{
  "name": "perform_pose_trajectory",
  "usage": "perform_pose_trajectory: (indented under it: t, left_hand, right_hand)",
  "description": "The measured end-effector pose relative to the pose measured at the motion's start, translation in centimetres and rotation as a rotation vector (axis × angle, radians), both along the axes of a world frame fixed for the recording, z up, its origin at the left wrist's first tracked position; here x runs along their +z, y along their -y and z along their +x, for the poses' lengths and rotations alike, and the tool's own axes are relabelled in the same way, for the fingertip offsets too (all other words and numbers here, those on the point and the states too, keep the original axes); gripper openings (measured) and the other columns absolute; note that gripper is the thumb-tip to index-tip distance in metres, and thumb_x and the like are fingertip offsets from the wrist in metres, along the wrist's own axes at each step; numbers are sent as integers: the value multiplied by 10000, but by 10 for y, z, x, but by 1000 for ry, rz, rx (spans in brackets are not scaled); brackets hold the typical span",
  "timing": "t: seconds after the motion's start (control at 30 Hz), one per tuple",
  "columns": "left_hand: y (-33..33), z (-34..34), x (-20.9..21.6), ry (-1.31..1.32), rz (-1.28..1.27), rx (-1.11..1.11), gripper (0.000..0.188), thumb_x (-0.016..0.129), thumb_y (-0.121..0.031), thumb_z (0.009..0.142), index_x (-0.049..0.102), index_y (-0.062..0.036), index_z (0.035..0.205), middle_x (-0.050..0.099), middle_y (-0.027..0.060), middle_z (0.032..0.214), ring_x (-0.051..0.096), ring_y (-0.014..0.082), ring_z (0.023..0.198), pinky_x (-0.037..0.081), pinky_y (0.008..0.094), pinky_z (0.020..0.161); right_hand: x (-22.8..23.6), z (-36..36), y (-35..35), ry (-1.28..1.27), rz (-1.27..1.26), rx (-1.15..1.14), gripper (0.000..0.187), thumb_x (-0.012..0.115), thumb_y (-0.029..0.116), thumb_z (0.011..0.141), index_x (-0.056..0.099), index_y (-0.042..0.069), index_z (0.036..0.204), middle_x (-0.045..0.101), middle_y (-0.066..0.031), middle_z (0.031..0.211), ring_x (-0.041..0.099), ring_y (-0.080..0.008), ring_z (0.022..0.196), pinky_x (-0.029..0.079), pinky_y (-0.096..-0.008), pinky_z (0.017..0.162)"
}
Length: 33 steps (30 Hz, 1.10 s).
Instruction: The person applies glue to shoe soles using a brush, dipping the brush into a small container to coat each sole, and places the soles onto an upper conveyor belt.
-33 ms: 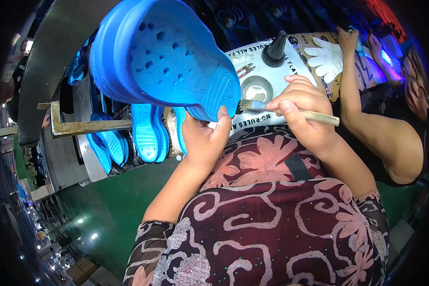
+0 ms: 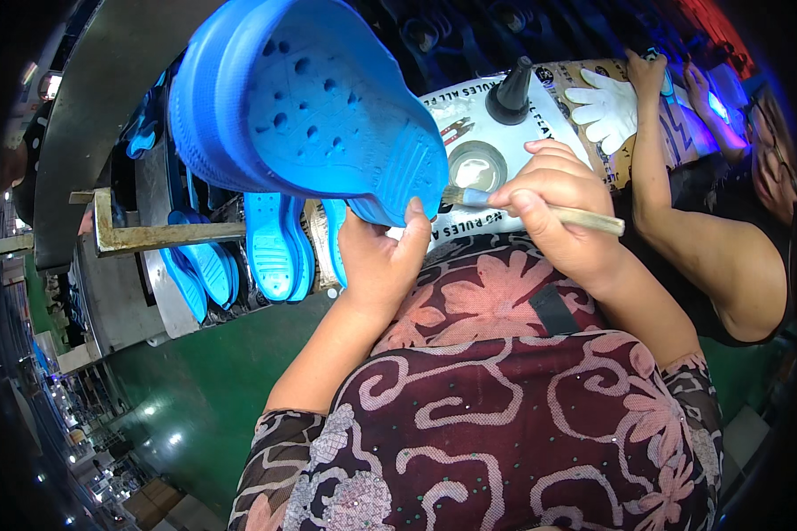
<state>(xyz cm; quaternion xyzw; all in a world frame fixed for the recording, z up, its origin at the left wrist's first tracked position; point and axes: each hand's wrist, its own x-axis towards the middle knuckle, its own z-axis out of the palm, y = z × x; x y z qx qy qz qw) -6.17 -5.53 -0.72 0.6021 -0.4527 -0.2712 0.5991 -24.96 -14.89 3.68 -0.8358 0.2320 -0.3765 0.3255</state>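
A large blue clog (image 2: 319, 97) with small holes in its toe part is tilted up in front of me. My left hand (image 2: 381, 248) grips it at the heel end, thumb on the near edge and the other fingers partly hidden beneath. My right hand (image 2: 562, 208) is closed round the wooden handle of a paintbrush (image 2: 589, 220). The brush's bristles are at the clog's heel edge; whether they touch it I cannot tell. Behind the brush, a round dish (image 2: 478, 168) with pale contents rests on a white printed sheet (image 2: 540, 115).
A black cone-shaped bottle (image 2: 510, 93) stands on the sheet. Beside it lies a white glove (image 2: 607, 111). Several blue clogs (image 2: 273, 252) stand at the left, near a metal bar (image 2: 173, 235). On the right, a co-worker's arm (image 2: 655, 155) reaches over the table.
My right hand has shifted slightly left with the paintbrush, bringing the bristles closer to the clog's heel. The clog has moved very slightly to the right in my left hand.
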Motion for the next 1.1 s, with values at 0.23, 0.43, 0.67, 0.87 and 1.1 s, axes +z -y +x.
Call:
perform_pose_trajectory:
  t: [0.23, 0.43, 0.67, 0.87, 1.1]
  left_hand:
    - [-4, 2, -7, -20, 34, 8, 317, 622, -31, 785, 500, 52, 1065, 634, 125, 924, 613, 169, 825, 478, 291, 766]
    - [-1, 0, -7, 73, -47, -35, 323, 608, -1, 773, 505, 59, 1073, 631, 126, 931, 610, 179, 825, 477, 297, 772]
    - [3, -1, -13, 64, -152, -10, 331, 590, 38, 756, 514, 78, 1076, 596, 154, 1012, 589, 211, 913, 460, 313, 820]
    - [3, 0, -11, 144, -164, -24, 307, 591, -14, 833, 474, 60, 1107, 583, 134, 1038, 571, 171, 918, 440, 292, 839]
    - [2, 4, -11, 306, -127, -77, 274, 596, 0, 825, 498, 57, 1074, 597, 122, 1002, 582, 165, 882, 449, 281, 811]
  right_hand:
    - [-4, -4, 2, -65, 7, -35, 144, 590, 153, 839, 669, 53, 772, 604, -57, 678, 564, -224, 671, 407, -370, 802]
    - [-3, -1, -5, -34, -75, 35, 126, 619, 163, 824, 677, 70, 762, 601, -47, 672, 562, -220, 655, 418, -374, 816]
    - [-6, -6, -5, -21, -58, 3, 109, 650, 180, 805, 683, 82, 768, 590, -32, 667, 563, -212, 663, 409, -387, 844]
    - [-4, -4, -7, -102, -83, 74, 170, 555, 168, 855, 684, 86, 780, 600, -18, 661, 567, -175, 650, 373, -408, 915]
    - [-7, -3, -4, 8, -58, 8, 125, 640, 183, 810, 674, 83, 744, 613, -34, 689, 579, -216, 687, 411, -399, 866]
